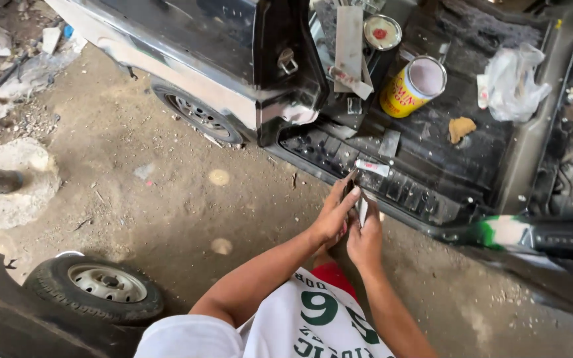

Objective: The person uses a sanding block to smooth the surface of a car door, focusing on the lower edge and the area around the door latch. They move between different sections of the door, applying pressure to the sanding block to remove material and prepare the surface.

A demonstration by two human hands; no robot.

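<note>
Both my hands meet just in front of the black door sill point(392, 189) of a stripped vehicle. My left hand point(332, 215) pinches a small dark piece against a flat metal scraper point(363, 209), which my right hand point(365, 240) grips from below. A white tube point(372, 168) with a red band lies on the sill just above my fingers. On the vehicle floor point(432, 132) stand a yellow tin point(411, 87) with an open top and a round lid point(382, 32) with a red spot.
A crumpled white plastic bag point(512, 79) and a tan sponge piece point(461, 128) lie on the floor pan. The open door point(233, 59) hangs left of the sill, with a wheel point(197, 113) behind it. A loose tyre point(97, 286) lies on the dirt ground at lower left.
</note>
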